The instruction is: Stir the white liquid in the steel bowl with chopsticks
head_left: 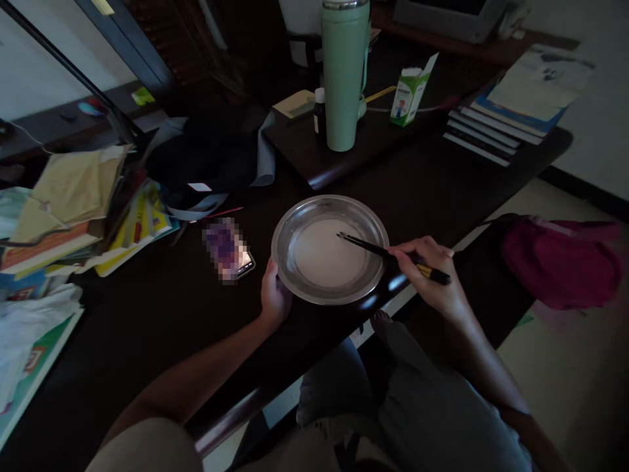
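A round metal plate (295, 223) with a pale white liquid or batter in it sits near the front edge of a dark wooden desk (162, 308). My left hand (274, 296) grips the plate's near-left rim, fingers closed on it. My right hand (430, 275) is closed on a pair of dark chopsticks (373, 248) with yellow-banded ends. Their tips reach over the right rim into the white contents near the plate's middle.
A phone (230, 252) lies left of the plate. Behind stand a green thermos (344, 72), a small dark bottle (320, 117), a small carton (409, 92) and stacked books (511, 111). Papers and books (73, 210) pile at the left. A magenta bag (560, 262) sits at right.
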Tool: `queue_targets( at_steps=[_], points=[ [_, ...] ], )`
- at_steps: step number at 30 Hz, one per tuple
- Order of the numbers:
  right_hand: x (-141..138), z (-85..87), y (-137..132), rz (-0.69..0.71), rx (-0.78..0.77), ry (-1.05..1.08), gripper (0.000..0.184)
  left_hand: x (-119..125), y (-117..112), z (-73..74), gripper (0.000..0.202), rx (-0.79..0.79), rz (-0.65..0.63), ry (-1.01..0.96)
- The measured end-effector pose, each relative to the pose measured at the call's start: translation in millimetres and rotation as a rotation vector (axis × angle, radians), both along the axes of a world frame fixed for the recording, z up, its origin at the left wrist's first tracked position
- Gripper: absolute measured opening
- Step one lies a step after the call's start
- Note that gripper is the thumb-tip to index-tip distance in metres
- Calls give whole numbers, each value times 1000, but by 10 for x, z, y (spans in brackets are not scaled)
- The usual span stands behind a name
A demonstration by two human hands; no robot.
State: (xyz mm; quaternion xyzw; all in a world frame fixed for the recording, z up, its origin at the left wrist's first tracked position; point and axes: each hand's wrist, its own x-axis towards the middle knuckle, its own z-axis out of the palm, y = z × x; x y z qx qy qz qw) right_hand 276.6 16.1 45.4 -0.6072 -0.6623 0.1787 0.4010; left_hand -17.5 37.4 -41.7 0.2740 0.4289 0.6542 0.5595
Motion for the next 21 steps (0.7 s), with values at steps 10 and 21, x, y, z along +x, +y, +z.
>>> queue_targets(
  at_steps=[10,21],
  points=[
    [182,305,-229,169,-144,16,30,-53,19,-23,40,1,-1,30],
    [-203,25,16,124,-111,42,31,-16,-21,96,42,1,8,8]
  ],
)
